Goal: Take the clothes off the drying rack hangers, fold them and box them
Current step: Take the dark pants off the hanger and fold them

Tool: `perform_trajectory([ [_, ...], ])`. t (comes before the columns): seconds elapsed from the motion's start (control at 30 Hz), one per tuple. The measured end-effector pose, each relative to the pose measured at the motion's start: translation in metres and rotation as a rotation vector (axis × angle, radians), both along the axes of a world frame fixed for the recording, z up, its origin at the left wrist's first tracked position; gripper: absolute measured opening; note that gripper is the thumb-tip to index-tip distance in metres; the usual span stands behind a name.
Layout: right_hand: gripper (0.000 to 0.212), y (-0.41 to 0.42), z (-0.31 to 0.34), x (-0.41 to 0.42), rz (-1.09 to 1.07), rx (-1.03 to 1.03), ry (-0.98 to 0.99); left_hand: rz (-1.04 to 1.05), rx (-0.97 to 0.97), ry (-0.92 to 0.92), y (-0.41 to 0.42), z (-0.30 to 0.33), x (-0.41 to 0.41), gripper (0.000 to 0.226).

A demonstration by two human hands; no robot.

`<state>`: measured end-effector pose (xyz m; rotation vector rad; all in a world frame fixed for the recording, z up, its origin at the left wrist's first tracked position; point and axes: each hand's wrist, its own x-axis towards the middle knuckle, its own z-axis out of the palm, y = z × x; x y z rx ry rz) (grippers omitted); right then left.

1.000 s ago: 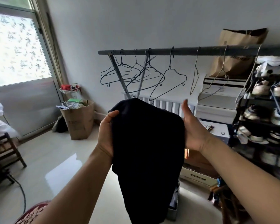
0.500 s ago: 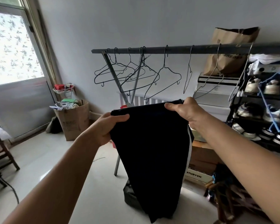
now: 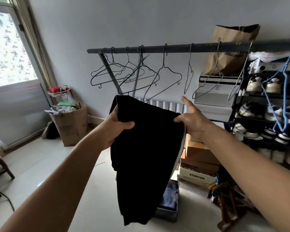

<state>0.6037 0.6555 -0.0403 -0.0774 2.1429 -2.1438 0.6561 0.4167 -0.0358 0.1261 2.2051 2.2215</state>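
bare floor (image 3: 40, 164) left (boxes (image 3: 199, 158) crowd right).

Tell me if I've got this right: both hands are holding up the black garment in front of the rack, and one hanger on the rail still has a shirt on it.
Not quite. The head view shows both hands, left and right, holding up the black garment in front of the rack, but every hanger on the rail is bare.

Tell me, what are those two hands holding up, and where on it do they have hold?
A black garment, hanging folded. The left hand grips its upper left edge; the right hand pinches its upper right corner, index finger pointing free.
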Motion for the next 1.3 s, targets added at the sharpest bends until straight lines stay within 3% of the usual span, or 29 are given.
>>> perform_trajectory([
  [0.13, 0.112, -0.008, 0.005, 0.004, -0.066, -0.029, 0.141, 0.084, 0.104, -0.014, -0.005, 0.005, -0.001, 0.047],
  [0.2, 0.110, -0.011, 0.011, 0.011, -0.026, -0.001, 0.218, 0.161, 0.112, -0.034, -0.004, 0.006, -0.002, 0.036],
  [0.3, 0.095, -0.008, 0.014, 0.013, 0.099, 0.072, 0.288, 0.280, 0.057, -0.080, -0.007, 0.007, -0.008, 0.027],
  [0.43, 0.078, -0.001, 0.010, 0.013, 0.190, 0.357, 0.361, 0.394, 0.031, -0.049, -0.014, 0.006, -0.014, 0.053],
  [0.47, 0.072, 0.000, 0.008, 0.013, 0.196, 0.412, 0.369, 0.389, -0.002, -0.032, -0.016, 0.005, -0.015, 0.060],
  [0.6, 0.048, -0.002, 0.003, 0.012, 0.157, 0.553, 0.380, 0.298, -0.142, -0.011, -0.018, 0.003, -0.014, 0.031],
  [0.67, 0.041, 0.001, 0.004, 0.012, 0.162, 0.608, 0.378, 0.209, -0.176, -0.026, -0.021, 0.002, -0.012, 0.039],
  [0.77, 0.024, 0.007, 0.006, 0.014, 0.193, 0.676, 0.387, 0.113, -0.353, 0.002, -0.025, -0.001, -0.010, 0.064],
  [0.83, 0.027, 0.007, 0.007, 0.017, 0.228, 0.780, 0.399, 0.149, -0.520, 0.054, -0.024, -0.003, -0.007, 0.066],
  [0.9, 0.033, 0.005, 0.003, 0.016, 0.213, 0.904, 0.446, 0.229, -0.718, 0.144, -0.024, -0.004, -0.009, 0.056],
  [1.0, 0.026, 0.001, 0.003, 0.015, 0.130, 1.015, 0.512, 0.318, -1.001, 0.230, -0.023, -0.001, -0.007, 0.028],
  [1.1, 0.026, -0.005, 0.011, 0.013, 0.083, 1.230, 0.596, 0.421, -1.131, 0.263, -0.020, 0.006, -0.006, 0.019],
  [1.2, 0.023, -0.011, 0.024, 0.016, 0.210, 1.015, 0.456, 0.496, -0.947, 0.294, -0.019, 0.004, -0.017, 0.029],
  [1.3, 0.028, -0.020, 0.030, 0.016, 0.147, 0.762, 0.358, 0.446, -0.762, 0.283, -0.009, 0.000, -0.020, 0.067],
])
